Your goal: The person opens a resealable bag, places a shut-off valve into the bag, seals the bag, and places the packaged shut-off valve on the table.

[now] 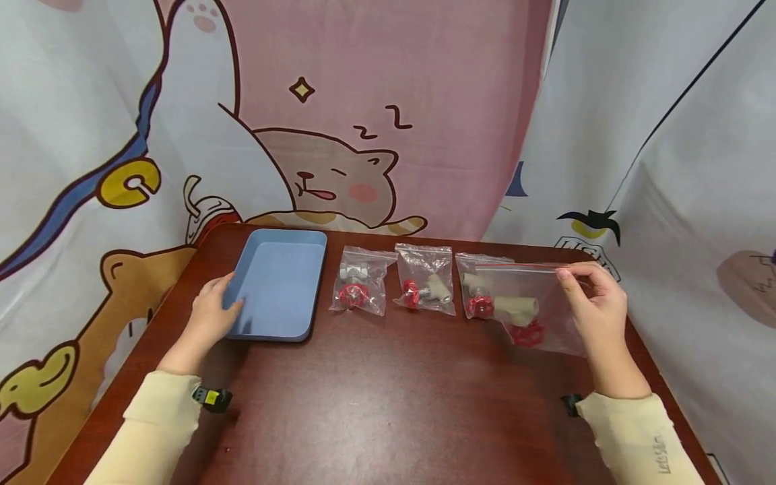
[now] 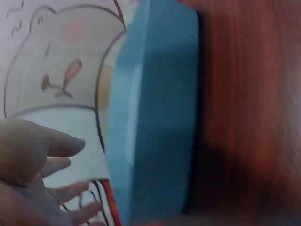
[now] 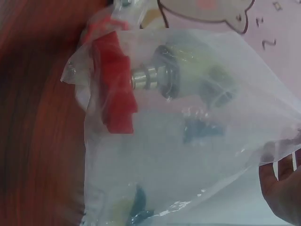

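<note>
My right hand [image 1: 597, 303] pinches the top right corner of a clear zip bag [image 1: 560, 320], lifted at the right of the table. Inside it is a valve [image 3: 115, 89] with a red handwheel, a metal stem and a beige body. The held bag partly overlaps another bag [image 1: 481, 286] with a red-handled valve in the head view. My left hand [image 1: 209, 311] is at the left edge of a shallow blue tray [image 1: 275, 286], fingers loosely spread. The left wrist view shows that hand [image 2: 33, 174] beside the tray's side wall [image 2: 164, 117].
Two more zip bags stand to the right of the tray: one [image 1: 364, 276] with a metal, red-wheeled valve, one [image 1: 427, 277] with a beige fitting and red wheel. The dark wooden table [image 1: 388, 397] meets a cartoon-printed curtain [image 1: 376, 67] at the back.
</note>
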### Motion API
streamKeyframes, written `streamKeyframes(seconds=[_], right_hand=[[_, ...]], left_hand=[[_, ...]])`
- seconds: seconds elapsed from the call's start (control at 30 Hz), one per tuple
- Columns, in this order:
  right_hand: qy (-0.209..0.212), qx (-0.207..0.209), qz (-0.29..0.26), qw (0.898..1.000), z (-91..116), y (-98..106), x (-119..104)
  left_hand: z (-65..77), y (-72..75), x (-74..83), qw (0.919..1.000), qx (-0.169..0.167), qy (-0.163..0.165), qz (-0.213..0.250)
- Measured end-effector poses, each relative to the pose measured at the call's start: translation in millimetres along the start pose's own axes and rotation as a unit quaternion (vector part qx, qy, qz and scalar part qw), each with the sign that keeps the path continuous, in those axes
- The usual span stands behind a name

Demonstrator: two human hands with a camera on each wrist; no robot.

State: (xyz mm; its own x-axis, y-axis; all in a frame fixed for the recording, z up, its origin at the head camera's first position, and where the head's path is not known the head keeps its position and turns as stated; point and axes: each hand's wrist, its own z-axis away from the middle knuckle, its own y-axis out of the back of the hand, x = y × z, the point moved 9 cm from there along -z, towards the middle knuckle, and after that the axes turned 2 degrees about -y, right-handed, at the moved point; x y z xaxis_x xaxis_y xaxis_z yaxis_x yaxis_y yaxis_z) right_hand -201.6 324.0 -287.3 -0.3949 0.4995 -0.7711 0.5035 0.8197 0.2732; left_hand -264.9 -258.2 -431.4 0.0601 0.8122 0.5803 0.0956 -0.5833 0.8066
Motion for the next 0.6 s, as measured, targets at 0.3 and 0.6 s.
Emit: streamKeyframes(seconds=[0.3, 0.6], right_hand=[[-0.077, 0.034, -0.053, 0.995, -11, 27, 49], [-0.201, 0.073, -0.119, 0.969, -15, 42, 116]], left_hand=[[2.8, -4.8, -55.6, 0.9926, -0.005, 0.078, 0.092], [6.5, -16.1, -77.8, 0.9782, -0.029, 0.151, 0.14]])
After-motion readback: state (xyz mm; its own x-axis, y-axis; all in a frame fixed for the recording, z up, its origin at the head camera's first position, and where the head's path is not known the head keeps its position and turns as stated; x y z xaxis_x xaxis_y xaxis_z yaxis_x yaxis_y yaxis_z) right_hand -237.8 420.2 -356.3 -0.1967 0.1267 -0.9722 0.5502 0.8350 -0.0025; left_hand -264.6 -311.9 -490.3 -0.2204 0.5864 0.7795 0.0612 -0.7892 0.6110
